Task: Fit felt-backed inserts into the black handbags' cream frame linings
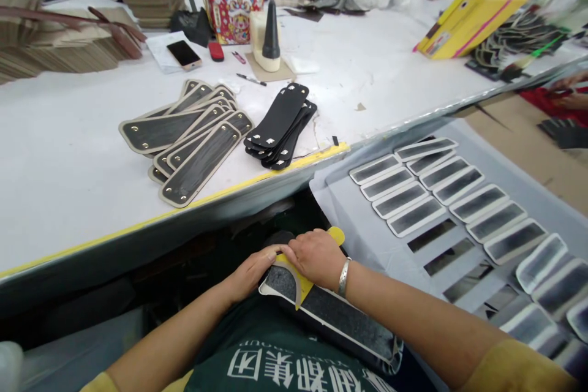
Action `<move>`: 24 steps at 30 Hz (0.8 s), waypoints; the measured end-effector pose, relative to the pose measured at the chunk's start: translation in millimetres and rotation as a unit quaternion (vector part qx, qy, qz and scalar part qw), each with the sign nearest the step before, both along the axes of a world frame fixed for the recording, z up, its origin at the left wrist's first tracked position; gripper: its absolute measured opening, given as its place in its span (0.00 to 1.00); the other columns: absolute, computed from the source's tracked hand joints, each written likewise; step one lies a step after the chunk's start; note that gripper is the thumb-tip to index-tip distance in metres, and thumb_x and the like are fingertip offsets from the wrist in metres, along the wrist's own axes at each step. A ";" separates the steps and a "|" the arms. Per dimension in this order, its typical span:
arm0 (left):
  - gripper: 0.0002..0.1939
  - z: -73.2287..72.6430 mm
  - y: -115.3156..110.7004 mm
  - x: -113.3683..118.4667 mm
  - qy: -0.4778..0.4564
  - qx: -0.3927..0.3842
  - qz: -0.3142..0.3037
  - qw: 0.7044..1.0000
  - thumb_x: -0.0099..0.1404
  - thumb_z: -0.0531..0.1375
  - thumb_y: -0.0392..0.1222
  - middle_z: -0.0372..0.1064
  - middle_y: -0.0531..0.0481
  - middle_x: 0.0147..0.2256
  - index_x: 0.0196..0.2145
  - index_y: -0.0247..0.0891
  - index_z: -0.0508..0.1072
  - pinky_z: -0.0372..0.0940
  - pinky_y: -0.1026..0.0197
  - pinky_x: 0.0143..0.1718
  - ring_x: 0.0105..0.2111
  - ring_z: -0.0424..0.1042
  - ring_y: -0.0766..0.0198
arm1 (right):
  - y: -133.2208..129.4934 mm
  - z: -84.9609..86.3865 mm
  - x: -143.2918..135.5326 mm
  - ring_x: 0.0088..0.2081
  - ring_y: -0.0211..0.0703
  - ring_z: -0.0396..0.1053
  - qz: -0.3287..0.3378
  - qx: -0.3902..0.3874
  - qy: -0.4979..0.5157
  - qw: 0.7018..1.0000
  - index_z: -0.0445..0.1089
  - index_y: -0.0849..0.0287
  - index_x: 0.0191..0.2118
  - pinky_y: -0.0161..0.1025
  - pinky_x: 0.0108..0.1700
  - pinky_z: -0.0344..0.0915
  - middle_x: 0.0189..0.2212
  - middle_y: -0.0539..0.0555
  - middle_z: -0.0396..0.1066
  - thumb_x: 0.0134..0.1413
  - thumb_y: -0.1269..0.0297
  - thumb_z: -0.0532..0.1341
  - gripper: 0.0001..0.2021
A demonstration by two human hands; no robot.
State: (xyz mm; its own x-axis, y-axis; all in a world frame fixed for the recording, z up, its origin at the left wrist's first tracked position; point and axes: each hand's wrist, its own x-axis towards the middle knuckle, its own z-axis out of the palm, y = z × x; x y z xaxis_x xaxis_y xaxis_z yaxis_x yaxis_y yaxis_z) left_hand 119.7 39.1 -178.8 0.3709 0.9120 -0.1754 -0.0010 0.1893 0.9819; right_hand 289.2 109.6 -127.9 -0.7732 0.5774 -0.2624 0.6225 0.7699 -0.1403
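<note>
A long dark panel with a pale edge (349, 317) lies slanting across my lap, its near-left end curled up. My left hand (252, 271) is closed on that curled end, thumb on top. Beside it, touching at the fingertips, my right hand (316, 256) is closed over a flat yellow piece (337, 235), whose other end shows below the palm against the panel. What kind of piece it is I cannot make out. My right fingertips also press by the panel's curled end, and the grip underneath is hidden.
On the white table (68, 153) lie beige-edged dark straps (197, 165) and a stack of black straps (280, 119). Pale-bordered pieces (416, 216) cover a grey sheet at right. Behind stand a cone-topped container (271, 43), a phone (184, 55) and a yellow box (468, 21). Another person's hands (574, 92) show far right.
</note>
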 end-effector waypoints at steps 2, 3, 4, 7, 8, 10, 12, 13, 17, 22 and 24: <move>0.23 -1.5 -1.7 -1.1 0.001 -0.003 0.005 1.000 0.69 0.44 0.50 0.64 0.44 0.53 0.53 0.35 0.66 0.54 0.55 0.57 0.52 0.63 0.55 | -1.7 1.9 -0.5 0.31 0.45 0.69 0.004 -0.001 0.002 1.000 0.71 0.59 0.32 0.40 0.33 0.52 0.28 0.55 0.73 0.66 0.57 0.42 0.23; 0.23 -1.9 -2.1 -1.8 0.006 -0.003 0.004 1.000 0.69 0.45 0.50 0.63 0.44 0.54 0.54 0.35 0.65 0.52 0.54 0.58 0.54 0.62 0.54 | -2.8 2.7 -0.4 0.31 0.45 0.69 0.001 -0.001 0.002 1.000 0.71 0.58 0.33 0.40 0.32 0.52 0.28 0.55 0.73 0.66 0.57 0.41 0.23; 0.24 -1.9 -2.2 -2.5 0.012 -0.003 0.001 1.000 0.68 0.45 0.50 0.62 0.44 0.55 0.55 0.35 0.64 0.51 0.54 0.58 0.55 0.60 0.54 | -4.2 3.3 0.0 0.31 0.45 0.69 -0.005 -0.001 0.003 1.000 0.71 0.58 0.34 0.40 0.32 0.52 0.28 0.55 0.73 0.66 0.57 0.41 0.23; 0.24 0.2 -1.1 -4.4 0.031 -0.010 -0.016 0.999 0.68 0.46 0.49 0.59 0.44 0.58 0.57 0.36 0.61 0.47 0.53 0.60 0.57 0.57 0.55 | -9.8 4.6 2.1 0.31 0.46 0.69 -0.034 -0.005 -0.002 0.999 0.71 0.57 0.39 0.41 0.33 0.52 0.30 0.55 0.73 0.66 0.57 0.40 0.22; 0.24 1.2 -0.5 -5.0 0.035 -0.014 -0.022 0.999 0.68 0.46 0.49 0.58 0.45 0.58 0.57 0.37 0.61 0.47 0.53 0.61 0.58 0.57 0.56 | -11.6 4.9 2.7 0.32 0.46 0.69 -0.041 -0.006 -0.007 0.999 0.70 0.58 0.39 0.41 0.33 0.52 0.30 0.55 0.73 0.66 0.56 0.40 0.22; 0.24 2.8 0.9 -6.0 0.043 -0.020 -0.030 0.998 0.68 0.46 0.49 0.57 0.45 0.59 0.57 0.38 0.61 0.47 0.53 0.61 0.58 0.56 0.57 | -14.2 4.9 3.0 0.32 0.47 0.69 -0.047 -0.012 -0.017 0.999 0.70 0.58 0.39 0.42 0.34 0.52 0.30 0.56 0.73 0.66 0.56 0.40 0.23; 0.24 3.4 3.1 -7.4 0.050 -0.022 -0.034 0.998 0.68 0.46 0.49 0.57 0.46 0.59 0.58 0.39 0.60 0.46 0.53 0.61 0.58 0.56 0.57 | -14.0 4.2 1.8 0.32 0.47 0.69 -0.050 -0.017 -0.025 0.998 0.70 0.59 0.38 0.42 0.35 0.53 0.30 0.56 0.73 0.66 0.56 0.40 0.23; 0.24 3.3 4.7 -8.3 0.053 -0.024 -0.036 0.998 0.68 0.47 0.49 0.56 0.46 0.59 0.58 0.39 0.60 0.46 0.53 0.61 0.59 0.55 0.57 | -12.7 3.6 0.6 0.33 0.47 0.69 -0.052 -0.019 -0.027 0.998 0.70 0.59 0.38 0.42 0.35 0.53 0.30 0.56 0.73 0.66 0.56 0.40 0.23; 0.24 1.5 13.2 -12.3 0.064 -0.026 -0.038 0.997 0.67 0.48 0.48 0.57 0.45 0.59 0.57 0.38 0.60 0.46 0.53 0.61 0.58 0.56 0.57 | -3.9 1.8 -5.5 0.34 0.46 0.69 -0.062 -0.028 -0.037 0.997 0.71 0.60 0.39 0.41 0.36 0.54 0.32 0.58 0.73 0.66 0.56 0.40 0.24; 0.25 7.0 18.1 -10.4 0.037 -0.054 -0.068 0.995 0.66 0.49 0.50 0.61 0.43 0.56 0.57 0.35 0.61 0.53 0.53 0.57 0.55 0.60 0.56 | -10.7 7.7 -3.1 0.34 0.47 0.70 -0.075 -0.020 -0.056 0.995 0.71 0.58 0.38 0.41 0.36 0.57 0.32 0.57 0.73 0.66 0.55 0.40 0.24; 0.27 11.8 17.1 -9.1 0.023 -0.100 -0.072 0.992 0.64 0.52 0.52 0.62 0.42 0.55 0.56 0.35 0.62 0.56 0.53 0.55 0.53 0.62 0.54 | -18.0 12.8 2.5 0.33 0.48 0.71 -0.083 -0.003 -0.067 0.994 0.71 0.58 0.37 0.41 0.35 0.58 0.31 0.57 0.73 0.66 0.55 0.39 0.24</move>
